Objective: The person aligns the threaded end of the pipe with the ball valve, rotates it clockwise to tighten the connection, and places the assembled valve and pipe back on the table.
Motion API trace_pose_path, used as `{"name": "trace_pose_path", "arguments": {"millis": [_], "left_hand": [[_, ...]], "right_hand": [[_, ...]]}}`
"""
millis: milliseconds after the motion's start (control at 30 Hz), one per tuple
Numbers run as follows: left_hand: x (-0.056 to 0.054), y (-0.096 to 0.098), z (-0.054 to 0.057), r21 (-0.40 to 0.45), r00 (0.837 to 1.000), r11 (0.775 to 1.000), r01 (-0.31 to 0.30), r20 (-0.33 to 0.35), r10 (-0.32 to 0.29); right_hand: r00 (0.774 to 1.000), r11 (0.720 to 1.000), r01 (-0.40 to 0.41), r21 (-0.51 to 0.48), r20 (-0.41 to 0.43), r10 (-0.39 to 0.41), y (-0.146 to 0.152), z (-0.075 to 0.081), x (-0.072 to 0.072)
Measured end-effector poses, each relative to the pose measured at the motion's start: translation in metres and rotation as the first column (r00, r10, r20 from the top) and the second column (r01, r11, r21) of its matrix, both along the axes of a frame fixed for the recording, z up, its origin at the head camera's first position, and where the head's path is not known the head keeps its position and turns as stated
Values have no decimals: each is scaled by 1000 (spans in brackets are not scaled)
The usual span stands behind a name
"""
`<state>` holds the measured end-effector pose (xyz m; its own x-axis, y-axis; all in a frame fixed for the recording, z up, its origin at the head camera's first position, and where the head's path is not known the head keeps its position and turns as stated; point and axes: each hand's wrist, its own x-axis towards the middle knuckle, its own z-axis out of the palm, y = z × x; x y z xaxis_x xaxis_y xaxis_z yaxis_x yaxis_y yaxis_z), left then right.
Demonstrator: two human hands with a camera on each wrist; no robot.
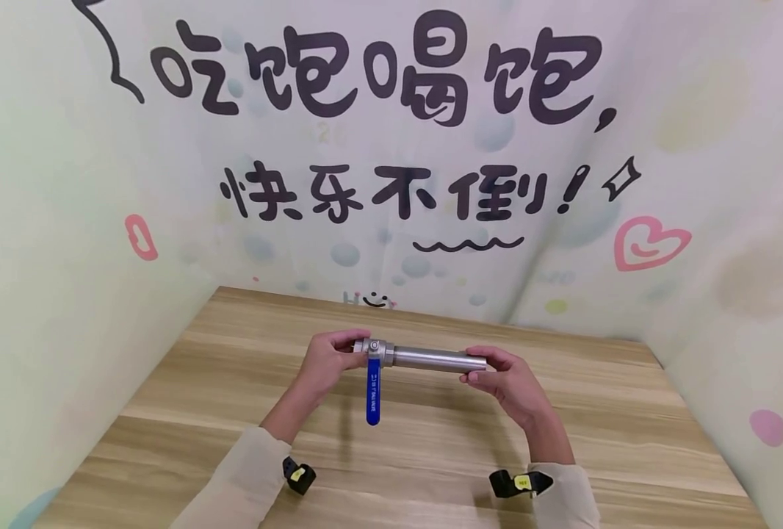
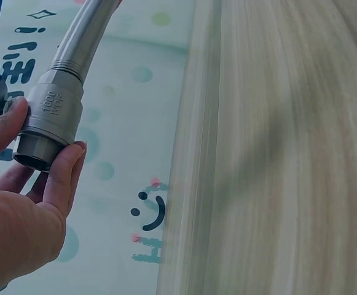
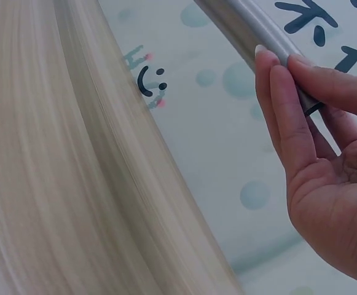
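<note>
A steel ball valve (image 1: 375, 350) with a blue lever handle (image 1: 373, 393) is joined to a smooth steel pipe (image 1: 438, 359), and both are held above the table. My left hand (image 1: 325, 364) grips the valve's body at its free end; the left wrist view shows the thumb and fingers around the valve body (image 2: 52, 107), just by its open mouth. At the pipe's other end, my right hand (image 1: 512, 382) pinches it between thumb and fingers, as the pipe (image 3: 258, 37) in the right wrist view also shows. The lever points toward me, square to the pipe.
Below lies a wood-grain table (image 1: 418, 455), with shadows of the arms on it. A printed cloth wall (image 1: 378, 257) rises behind the table's far edge, and pale walls stand at both sides. Each wrist wears a black camera strap (image 1: 520, 483).
</note>
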<state>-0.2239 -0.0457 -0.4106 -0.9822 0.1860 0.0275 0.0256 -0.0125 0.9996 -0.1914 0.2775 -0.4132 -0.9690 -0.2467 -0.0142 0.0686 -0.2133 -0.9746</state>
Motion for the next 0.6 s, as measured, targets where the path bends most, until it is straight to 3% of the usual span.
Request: {"name": "trace_pose_path", "arguments": {"millis": [600], "left_hand": [[2,-2,1,-10,1000,1000,-11,-13,11]], "right_hand": [[1000,1000,7,-20,1,-7,-4,-1,-1]]}}
